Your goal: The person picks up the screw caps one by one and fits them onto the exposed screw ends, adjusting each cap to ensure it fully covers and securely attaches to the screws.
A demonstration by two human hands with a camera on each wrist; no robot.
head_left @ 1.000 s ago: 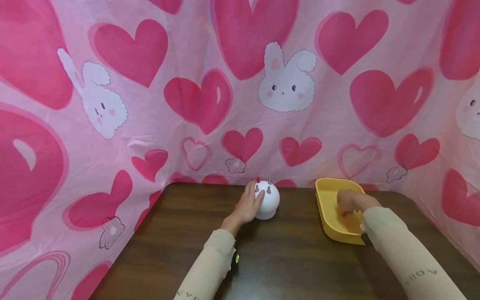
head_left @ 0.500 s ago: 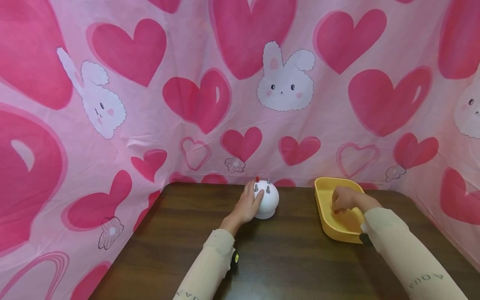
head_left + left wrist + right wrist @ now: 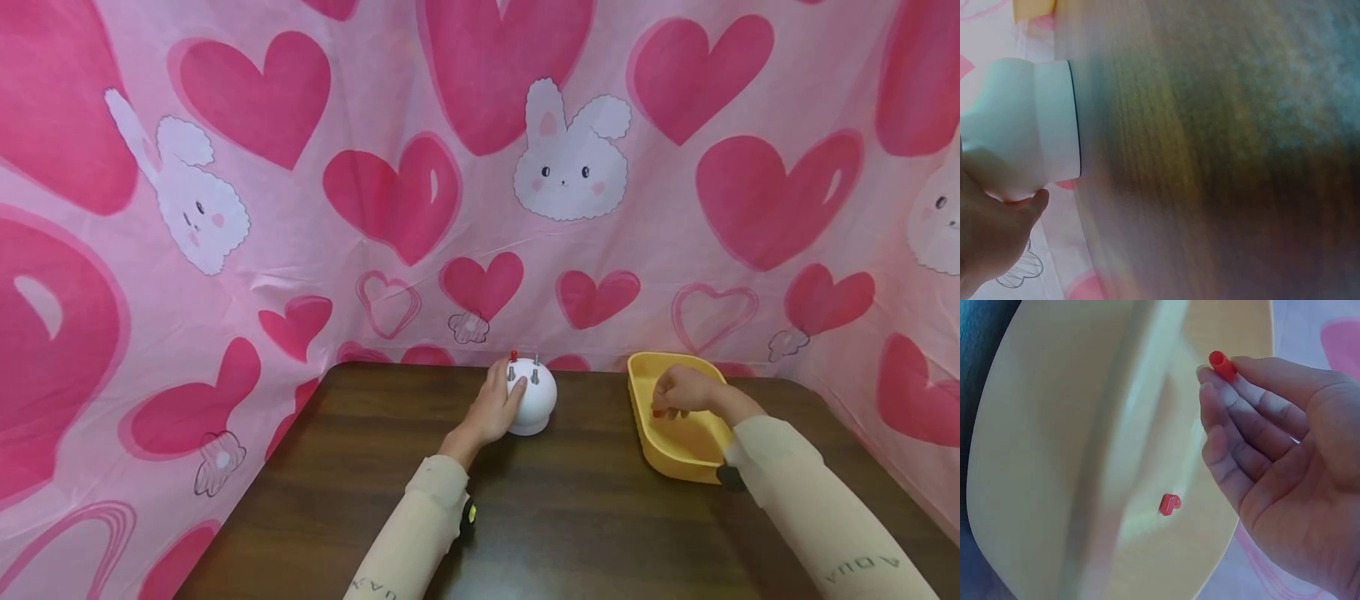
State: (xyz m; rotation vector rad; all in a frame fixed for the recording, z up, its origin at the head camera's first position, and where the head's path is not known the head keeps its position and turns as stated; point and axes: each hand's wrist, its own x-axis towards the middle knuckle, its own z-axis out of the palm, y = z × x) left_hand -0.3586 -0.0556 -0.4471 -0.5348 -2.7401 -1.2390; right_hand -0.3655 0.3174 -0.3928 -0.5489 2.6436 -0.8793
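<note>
My left hand (image 3: 491, 410) grips the left side of a white dome-shaped object (image 3: 537, 410), its thumb on the near face. Metal posts (image 3: 535, 377) stick up from the dome's top, and a red cap (image 3: 513, 356) sits on one at the back left. In the left wrist view the dome's flat base (image 3: 1059, 122) stands on the table. Over the yellow tray, my right hand (image 3: 684, 390) pinches a small hollow red cap (image 3: 1225, 366) between thumb and fingertips, its round opening showing. Another red piece (image 3: 1169, 504) lies on the tray floor below the hand.
The yellow tray (image 3: 678, 468) stands on the right part of the dark wooden table (image 3: 570, 525), its walls raised all round. A pink cloth (image 3: 660, 208) with hearts and rabbits hangs behind and along both sides.
My right hand has risen and moved left inside the tray, bringing the pinched red cap into sight. The left hand stays on the dome.
</note>
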